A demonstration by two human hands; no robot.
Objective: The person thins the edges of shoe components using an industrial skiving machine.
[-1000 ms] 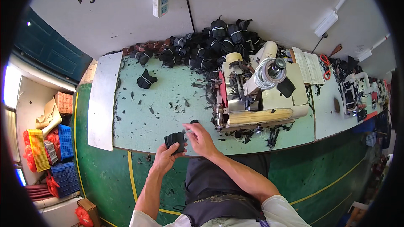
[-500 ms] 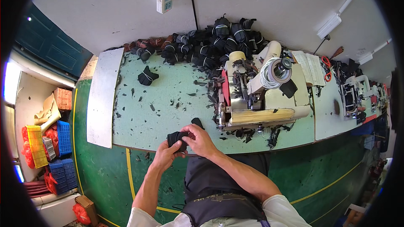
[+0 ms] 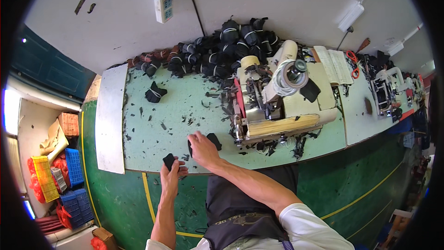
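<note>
"How many pieces are the hands working among?"

"I'm counting three dark ones. The left hand (image 3: 171, 171) is gripping one, a black fabric piece (image 3: 169, 161), at the front edge of the green table (image 3: 138, 150)."

"And the right hand (image 3: 204, 150)?"

"It's hovering over or resting on the tabletop, fingers bent. A second dark piece (image 3: 189, 148) is showing at its left side, but I can't tell whether the fingers are grasping it. The third, another black piece (image 3: 214, 140), is lying just to its right."

"Any bundles?"

"One tied black bundle (image 3: 156, 93) is sitting alone; many more are overlapping in a pile (image 3: 229, 34) against the wall, too crowded for counting."

"Machines?"

"One large cream machine (image 3: 300, 111) is standing nearby, with at least one other machine (image 3: 393, 76) standing farther right."
</note>
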